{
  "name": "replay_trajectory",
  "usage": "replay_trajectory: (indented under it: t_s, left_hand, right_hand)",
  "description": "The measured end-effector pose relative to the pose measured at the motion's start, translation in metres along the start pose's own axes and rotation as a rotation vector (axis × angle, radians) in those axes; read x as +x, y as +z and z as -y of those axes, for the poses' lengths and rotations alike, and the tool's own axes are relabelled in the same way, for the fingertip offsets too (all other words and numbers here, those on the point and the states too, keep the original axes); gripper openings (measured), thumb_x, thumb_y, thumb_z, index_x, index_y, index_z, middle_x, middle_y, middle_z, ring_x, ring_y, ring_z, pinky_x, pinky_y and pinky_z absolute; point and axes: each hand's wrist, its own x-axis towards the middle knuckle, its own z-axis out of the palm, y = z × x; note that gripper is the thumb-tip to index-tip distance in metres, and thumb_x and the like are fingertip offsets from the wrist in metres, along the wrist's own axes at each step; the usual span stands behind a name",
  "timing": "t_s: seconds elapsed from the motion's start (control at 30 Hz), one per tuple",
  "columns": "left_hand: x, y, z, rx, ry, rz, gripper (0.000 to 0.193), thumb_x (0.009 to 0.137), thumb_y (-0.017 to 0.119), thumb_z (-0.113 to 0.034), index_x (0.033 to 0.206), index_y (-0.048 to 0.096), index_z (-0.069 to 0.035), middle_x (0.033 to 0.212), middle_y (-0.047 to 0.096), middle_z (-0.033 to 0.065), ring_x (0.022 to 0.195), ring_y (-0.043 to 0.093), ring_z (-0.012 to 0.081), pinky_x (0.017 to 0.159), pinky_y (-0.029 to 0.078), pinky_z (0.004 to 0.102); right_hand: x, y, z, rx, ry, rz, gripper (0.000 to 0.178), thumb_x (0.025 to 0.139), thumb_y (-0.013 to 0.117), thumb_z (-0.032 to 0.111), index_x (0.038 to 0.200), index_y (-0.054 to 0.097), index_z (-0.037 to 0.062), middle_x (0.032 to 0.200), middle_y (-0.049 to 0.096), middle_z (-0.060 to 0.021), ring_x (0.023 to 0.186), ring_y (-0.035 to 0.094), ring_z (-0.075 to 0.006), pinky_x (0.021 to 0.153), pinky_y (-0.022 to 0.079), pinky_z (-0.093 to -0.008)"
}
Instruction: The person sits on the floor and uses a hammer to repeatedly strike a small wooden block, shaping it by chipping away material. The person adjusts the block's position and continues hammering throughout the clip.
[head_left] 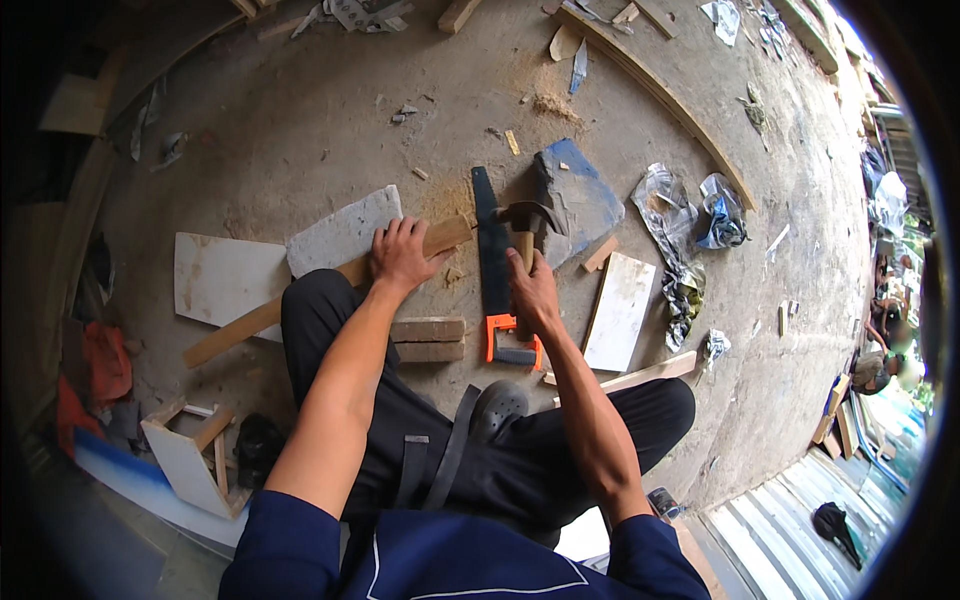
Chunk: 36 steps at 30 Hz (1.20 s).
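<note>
My left hand (400, 255) is closed over a long wooden plank (250, 322) near its far end, pressing it onto a pale concrete block (345, 228). The plank slants down to the left, passing by my left knee. In my right hand (534, 293) is a claw hammer (531, 216), gripped by its wooden handle, its dark head up and just right of the plank's end. Beneath and beside it on the floor lies a handsaw (490, 240) with a dark blade and an orange-and-black handle, partly hidden by my right hand and the hammer.
A blue-topped block (585, 200) lies beyond the hammer. White boards (620, 312) rest on both sides. Short wood pieces (428, 340) sit between my legs. Crumpled plastic (665, 205) lies to the right, a long wood strip (665, 95) farther off, and a small wooden frame (190, 455) at lower left.
</note>
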Motion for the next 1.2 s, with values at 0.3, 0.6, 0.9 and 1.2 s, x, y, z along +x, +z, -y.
replay_trajectory:
  t_s: [0.3, 0.6, 0.9, 1.2]
  left_hand:
    - [0.001, -0.001, 0.005, 0.031, 0.037, 0.024, 0.059, 0.072, 0.071, -0.059, 0.105, 0.061, -0.01, 0.098, 0.058, 0.0055, 0.096, 0.055, 0.0232, 0.08, 0.04, 0.0404]
    - [0.0, 0.0, 0.009, 0.05, 0.065, 0.044, 0.059, 0.074, 0.071, -0.056, 0.108, 0.06, -0.009, 0.1, 0.058, 0.0058, 0.097, 0.055, 0.0234, 0.081, 0.04, 0.0394]
    - [0.002, -0.003, 0.007, 0.068, 0.1, 0.064, 0.058, 0.076, 0.07, -0.055, 0.109, 0.059, -0.009, 0.101, 0.058, 0.005, 0.097, 0.054, 0.0229, 0.081, 0.039, 0.0394]
    - [-0.006, -0.001, 0.005, 0.071, 0.099, 0.094, 0.057, 0.075, 0.073, -0.051, 0.111, 0.058, -0.009, 0.104, 0.058, 0.0044, 0.099, 0.053, 0.0225, 0.083, 0.038, 0.0393]
  right_hand:
    - [0.006, -0.012, 0.021, 0.103, -0.051, -0.096, 0.04, 0.094, 0.058, 0.039, 0.107, 0.053, 0.0017, 0.064, 0.053, -0.0056, 0.048, 0.052, -0.0169, 0.046, 0.044, -0.0339]
    - [-0.003, -0.02, 0.04, 0.144, -0.022, -0.141, 0.037, 0.095, 0.056, 0.036, 0.105, 0.057, 0.0004, 0.067, 0.057, -0.0054, 0.054, 0.055, -0.0184, 0.055, 0.046, -0.0373]
    - [0.019, -0.023, 0.002, 0.018, 0.001, -0.039, 0.035, 0.093, 0.058, 0.036, 0.096, 0.051, 0.0021, 0.061, 0.052, -0.0058, 0.046, 0.052, -0.0176, 0.044, 0.043, -0.0353]
    - [0.012, -0.031, 0.021, -0.085, 0.024, 0.126, 0.033, 0.091, 0.059, 0.032, 0.1, 0.055, 0.0011, 0.065, 0.055, -0.0057, 0.049, 0.054, -0.0175, 0.045, 0.044, -0.0346]
